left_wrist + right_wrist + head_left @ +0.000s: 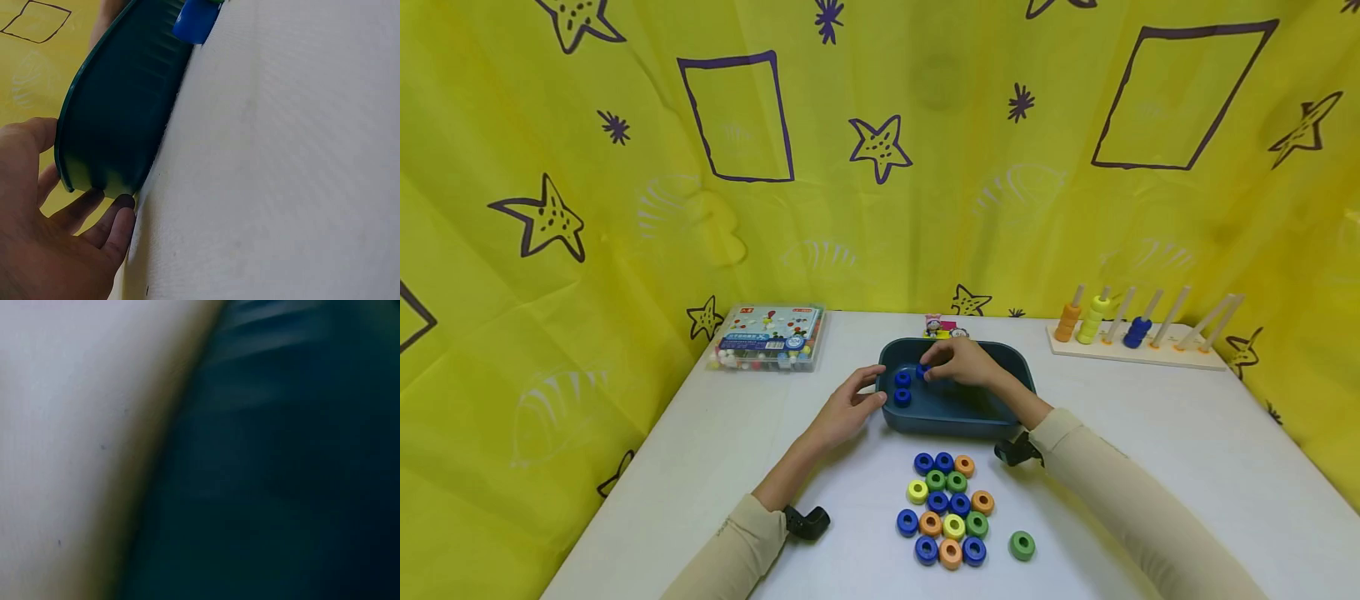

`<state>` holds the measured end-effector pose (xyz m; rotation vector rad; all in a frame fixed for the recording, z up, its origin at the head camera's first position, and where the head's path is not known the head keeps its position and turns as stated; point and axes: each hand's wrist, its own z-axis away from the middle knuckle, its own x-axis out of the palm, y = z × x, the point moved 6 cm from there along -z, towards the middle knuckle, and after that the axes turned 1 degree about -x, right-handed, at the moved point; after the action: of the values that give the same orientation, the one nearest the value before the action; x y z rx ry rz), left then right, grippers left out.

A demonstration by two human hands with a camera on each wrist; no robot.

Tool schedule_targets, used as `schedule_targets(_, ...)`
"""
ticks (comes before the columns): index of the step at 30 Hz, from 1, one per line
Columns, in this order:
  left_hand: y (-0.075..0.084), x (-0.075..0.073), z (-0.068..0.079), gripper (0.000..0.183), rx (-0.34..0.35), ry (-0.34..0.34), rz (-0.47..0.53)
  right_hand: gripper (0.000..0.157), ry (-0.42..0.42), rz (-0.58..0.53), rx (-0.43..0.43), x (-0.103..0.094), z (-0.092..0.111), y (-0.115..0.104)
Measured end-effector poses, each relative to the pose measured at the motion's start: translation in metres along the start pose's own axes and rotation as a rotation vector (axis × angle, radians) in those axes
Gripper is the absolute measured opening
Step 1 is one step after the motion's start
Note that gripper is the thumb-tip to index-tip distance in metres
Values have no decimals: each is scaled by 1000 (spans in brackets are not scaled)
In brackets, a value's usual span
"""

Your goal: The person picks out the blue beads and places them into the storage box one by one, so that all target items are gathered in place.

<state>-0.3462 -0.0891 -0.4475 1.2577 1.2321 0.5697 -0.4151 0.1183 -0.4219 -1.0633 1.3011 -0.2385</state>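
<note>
A dark teal basin (pixel 951 427) sits on the table. Inside it, at the left end, two blue ring beads (pixel 902 397) lie one in front of the other. My right hand (pixel 967 363) reaches over the basin and pinches another blue ring bead (pixel 922 372) between thumb and fingers, just right of those two. At the basin's left end my left hand (pixel 842 414) rests its spread fingertips against the outer wall, thumb near the rim, as the left wrist view shows. The right wrist view holds only the basin's blurred wall (pixel 250 462); the hand is out of it.
Nearer me lie several blue, orange, green and yellow ring beads (pixel 953 527), with one green bead (pixel 1022 545) apart. A peg board (pixel 1138 357) with some stacked beads stands back right. A clear box of colourful pieces (pixel 767 337) is back left. A yellow curtain (pixel 925 233) hangs behind.
</note>
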Motion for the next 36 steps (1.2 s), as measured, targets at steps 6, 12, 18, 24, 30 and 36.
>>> schedule_targets(6, 25, -2, 7, 48, -15, -25, 10, 17, -41, 37, 21, 8, -5, 9)
schedule_targets(12, 36, -3, 8, 48, -23, -41, -6, 19, -34, 70, 31, 6, -4, 7)
schedule_targets(18, 32, -1, 11, 48, -44, -47, 0, 22, 55, 121, -39, -6, 17, -21)
schedule_targets(24, 31, 0, 13, 48, -44, -33, -5, 21, -25, 65, -176, -10, 91, -79)
schedule_targets(30, 30, -2, 14, 49, -50, -23, -6, 24, -257, -81, -168, 17, 161, -93)
schedule_targets(36, 33, -2, 13, 48, -34, -24, -16, 25, -394, -164, -106, 44, 196, -77)
